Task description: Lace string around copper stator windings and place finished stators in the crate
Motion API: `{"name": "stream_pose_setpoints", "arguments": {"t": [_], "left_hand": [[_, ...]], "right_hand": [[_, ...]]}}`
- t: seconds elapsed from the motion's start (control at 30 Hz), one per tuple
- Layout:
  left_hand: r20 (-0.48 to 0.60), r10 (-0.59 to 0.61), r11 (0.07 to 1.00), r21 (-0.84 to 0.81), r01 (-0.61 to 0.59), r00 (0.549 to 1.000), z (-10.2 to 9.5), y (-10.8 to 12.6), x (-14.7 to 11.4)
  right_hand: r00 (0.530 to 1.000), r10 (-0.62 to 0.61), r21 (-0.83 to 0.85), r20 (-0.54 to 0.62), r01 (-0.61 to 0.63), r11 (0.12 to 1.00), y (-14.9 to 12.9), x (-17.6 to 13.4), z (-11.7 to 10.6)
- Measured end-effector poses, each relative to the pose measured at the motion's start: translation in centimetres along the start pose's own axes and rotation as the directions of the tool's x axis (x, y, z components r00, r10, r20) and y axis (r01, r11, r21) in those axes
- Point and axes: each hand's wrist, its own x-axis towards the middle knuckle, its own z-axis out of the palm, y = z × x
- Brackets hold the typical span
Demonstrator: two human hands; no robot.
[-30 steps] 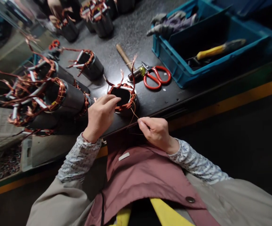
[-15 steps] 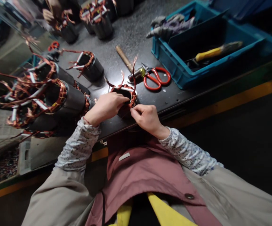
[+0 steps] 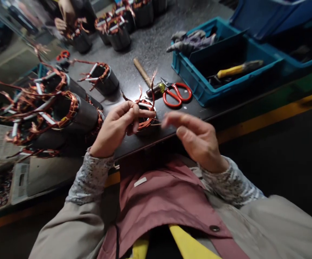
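Observation:
A motor stator (image 3: 146, 125) with a laced copper winding and upright wire leads stands at the bench's front edge. My left hand (image 3: 118, 124) is over its left side, thumb and fingers drawn together and one finger stretched across the top. What those fingers pinch, if anything, is hidden. My right hand (image 3: 196, 140) is to the right of the stator, apart from it, fingers stretched out and the thumb separate. A thin strand runs from the winding toward its fingertips, which are blurred. Just behind lie red-handled scissors (image 3: 176, 95) and a wooden-handled hammer (image 3: 142, 72).
Several stators (image 3: 83, 113) are stacked at left; another stator (image 3: 107, 81) stands behind. A blue bin (image 3: 207, 97) at right holds gloves (image 3: 194, 41) and a yellow-handled tool (image 3: 230, 71). A co-worker's hand (image 3: 65, 14) touches a stator at the far left.
My right hand has moved right, away from the stator, and its fingers have opened. My left hand has turned, with one finger now stretched across the winding. The view has shifted slightly.

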Motion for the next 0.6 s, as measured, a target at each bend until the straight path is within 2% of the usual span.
{"name": "stream_pose_setpoints", "arguments": {"t": [0.03, 0.1, 0.17, 0.23, 0.3, 0.4, 0.47, 0.5, 0.53, 0.57, 0.6], "left_hand": [[0.032, 0.050, 0.998, 0.038, -0.052, 0.998, 0.6, -0.2, -0.3], [0.160, 0.124, 0.972, 0.178, -0.152, 0.979, 1.6, -0.9, -0.9], [0.279, 0.173, 0.904, 0.336, -0.265, 0.945, 2.1, -1.7, -1.6], [0.335, 0.209, 0.840, 0.419, -0.344, 0.919, 2.2, -2.5, -2.3], [0.341, 0.225, 0.831, 0.423, -0.363, 0.913, 2.1, -3.2, -3.1], [0.277, 0.264, 0.853, 0.381, -0.358, 0.924, 2.2, -3.7, -3.9], [0.217, 0.307, 0.850, 0.375, -0.369, 0.927, 2.5, -3.9, -4.3], [0.197, 0.335, 0.837, 0.387, -0.387, 0.922, 2.8, -4.0, -4.5], [0.189, 0.370, 0.812, 0.410, -0.415, 0.910, 3.0, -4.1, -4.6], [0.194, 0.408, 0.777, 0.439, -0.451, 0.892, 3.2, -4.2, -4.7], [0.205, 0.447, 0.735, 0.471, -0.488, 0.871, 3.3, -4.3, -4.8]], "right_hand": [[0.989, -0.107, -0.008, 0.105, 0.109, 0.994, -1.0, 0.1, 0.5], [0.916, -0.263, -0.096, 0.301, 0.304, 0.948, -2.4, -0.2, 1.4], [0.853, -0.325, -0.224, 0.408, 0.438, 0.870, -2.8, -1.0, 1.5], [0.846, -0.332, -0.335, 0.418, 0.483, 0.809, -2.6, -1.6, 0.9], [0.880, -0.337, -0.426, 0.336, 0.461, 0.779, -2.1, -1.7, 0.1], [0.954, -0.295, -0.500, 0.047, 0.278, 0.820, -1.0, -0.9, -0.2], [0.979, -0.142, -0.420, -0.148, 0.068, 0.905, -0.1, 0.0, 0.3], [0.985, -0.009, -0.324, -0.173, -0.048, 0.945, 0.3, 0.5, 0.7], [0.983, 0.144, -0.205, -0.112, -0.165, 0.965, 0.7, 1.0, 1.2], [0.958, 0.285, -0.090, 0.024, -0.282, 0.955, 0.9, 1.3, 1.6], [0.907, 0.378, 0.000, 0.188, -0.385, 0.923, 1.0, 1.6, 1.8]]}}
